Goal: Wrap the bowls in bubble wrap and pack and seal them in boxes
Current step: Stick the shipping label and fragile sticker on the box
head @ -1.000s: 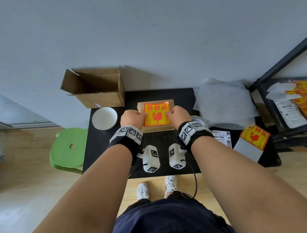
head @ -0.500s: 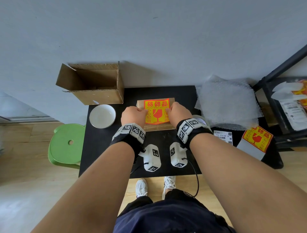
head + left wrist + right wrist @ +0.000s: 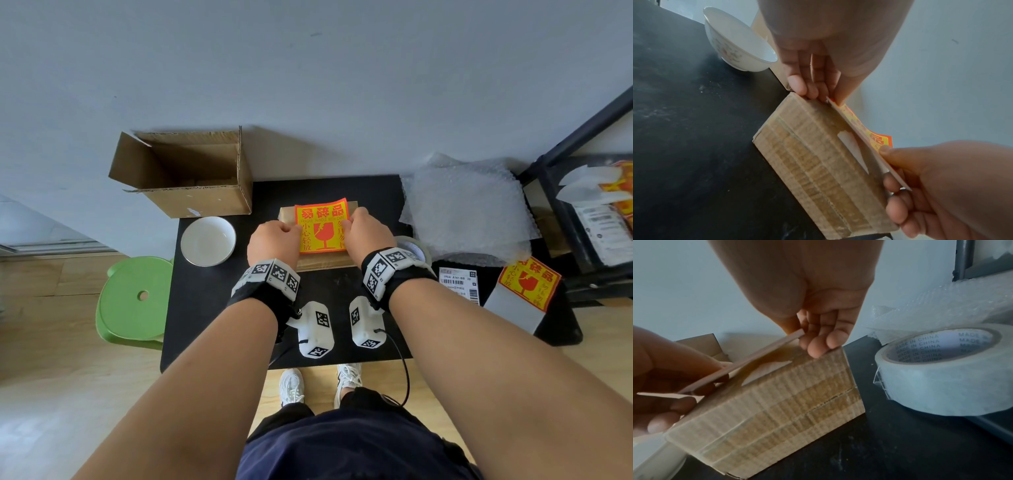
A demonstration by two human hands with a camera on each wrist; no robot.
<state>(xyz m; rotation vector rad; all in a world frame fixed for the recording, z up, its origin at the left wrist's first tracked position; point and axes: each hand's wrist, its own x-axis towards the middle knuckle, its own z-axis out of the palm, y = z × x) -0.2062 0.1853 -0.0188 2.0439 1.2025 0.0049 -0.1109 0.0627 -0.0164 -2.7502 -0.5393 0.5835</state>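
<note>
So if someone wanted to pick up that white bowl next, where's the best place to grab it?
Probably the rim of the white bowl, from above: it stands upright and open on the black table, left of the sealed box, with room around it. Thumb inside, fingers outside on the flaring wall.

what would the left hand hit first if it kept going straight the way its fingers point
Probably the sealed box: the left hand, pinching the fragile sticker, points down at the box's top, fingertips almost touching it.
</note>
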